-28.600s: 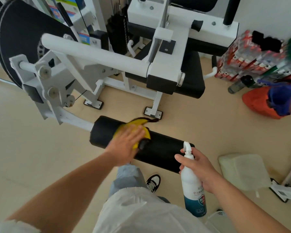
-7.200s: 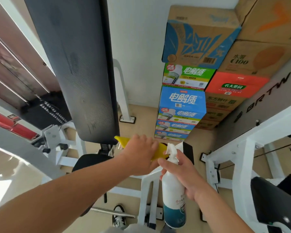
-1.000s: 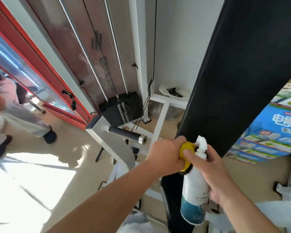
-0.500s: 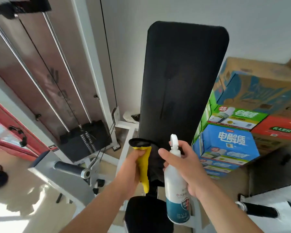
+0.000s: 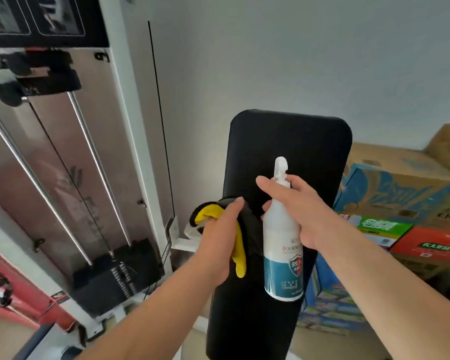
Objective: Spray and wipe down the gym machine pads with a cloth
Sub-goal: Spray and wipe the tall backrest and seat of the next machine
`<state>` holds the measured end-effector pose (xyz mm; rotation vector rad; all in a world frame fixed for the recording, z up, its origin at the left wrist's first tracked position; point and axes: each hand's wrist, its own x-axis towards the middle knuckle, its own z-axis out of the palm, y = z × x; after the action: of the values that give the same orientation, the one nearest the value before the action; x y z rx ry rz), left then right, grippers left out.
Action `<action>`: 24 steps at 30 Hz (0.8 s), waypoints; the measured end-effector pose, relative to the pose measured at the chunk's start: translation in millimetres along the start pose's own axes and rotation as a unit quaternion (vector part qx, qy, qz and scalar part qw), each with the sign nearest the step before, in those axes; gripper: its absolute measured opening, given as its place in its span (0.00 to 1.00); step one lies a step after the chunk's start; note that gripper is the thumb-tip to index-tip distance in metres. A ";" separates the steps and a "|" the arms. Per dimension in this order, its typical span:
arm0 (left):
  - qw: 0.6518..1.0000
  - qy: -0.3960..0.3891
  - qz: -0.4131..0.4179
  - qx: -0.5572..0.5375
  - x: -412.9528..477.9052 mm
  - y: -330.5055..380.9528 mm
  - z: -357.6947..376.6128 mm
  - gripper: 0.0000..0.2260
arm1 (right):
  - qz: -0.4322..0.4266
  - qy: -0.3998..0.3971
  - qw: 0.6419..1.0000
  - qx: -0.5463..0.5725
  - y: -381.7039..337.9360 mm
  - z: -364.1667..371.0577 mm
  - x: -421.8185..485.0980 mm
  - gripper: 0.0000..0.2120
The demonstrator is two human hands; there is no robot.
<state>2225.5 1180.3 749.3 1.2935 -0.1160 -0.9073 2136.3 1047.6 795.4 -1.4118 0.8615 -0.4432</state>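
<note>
A tall black back pad [image 5: 296,146] stands upright in the middle of the view, its rounded top edge in sight. My left hand [image 5: 222,242] grips a yellow and black cloth [image 5: 240,258] at the pad's left edge. My right hand [image 5: 300,211] holds a white spray bottle [image 5: 282,245] with a teal label upright in front of the pad. The index finger stretches out to the left just below the nozzle, which faces the pad.
A weight stack [image 5: 117,274] with steel guide rods [image 5: 99,162] and a white frame post stands to the left. Stacked cardboard boxes [image 5: 400,203] fill the right side behind the pad. A grey wall rises behind.
The view has tilted upward, so the pad sits lower in frame. Both hands have risen along the pad, the bottle has lifted, and my right index finger has stretched out.
</note>
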 end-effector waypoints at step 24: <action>0.978 0.130 0.155 0.052 9.3 56.1 26.9 0.17 | 0.042 -0.049 0.997 -0.039 -44.8 -10.0 40.6 0.26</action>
<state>2245.7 1153.1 802.4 1.4326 -0.1558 -0.4658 2164.3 1004.7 829.0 -1.4506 0.8612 -0.2770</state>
